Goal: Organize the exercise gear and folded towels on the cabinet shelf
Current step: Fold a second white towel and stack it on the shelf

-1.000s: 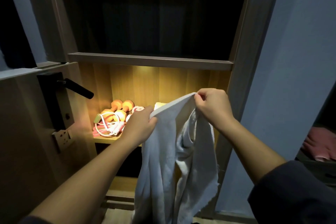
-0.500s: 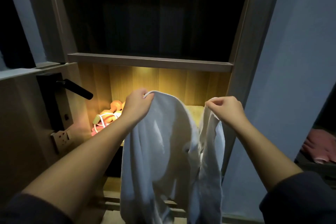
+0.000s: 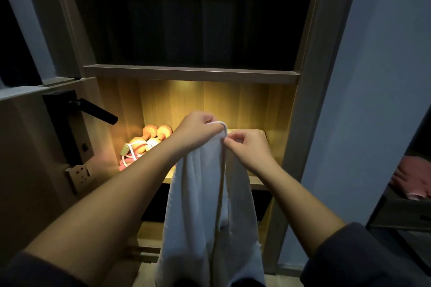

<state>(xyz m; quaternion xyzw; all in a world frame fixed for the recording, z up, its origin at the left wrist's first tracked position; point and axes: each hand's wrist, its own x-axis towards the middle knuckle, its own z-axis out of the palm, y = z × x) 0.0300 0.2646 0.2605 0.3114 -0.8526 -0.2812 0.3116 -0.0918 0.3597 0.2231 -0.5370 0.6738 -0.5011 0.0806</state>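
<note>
I see the left hand (image 3: 198, 131) and right hand (image 3: 248, 147) side by side, the fingers of both pinching the top edge of the white towel (image 3: 203, 205). It hangs doubled lengthwise before the lit cabinet shelf (image 3: 257, 184). The orange dumbbells (image 3: 151, 137) sit at the shelf's left, tangled with what looks like a white cord (image 3: 131, 149)

No readable text, labels, brand names, numbers or signs appear anywhere in this dimly lit view.
</note>
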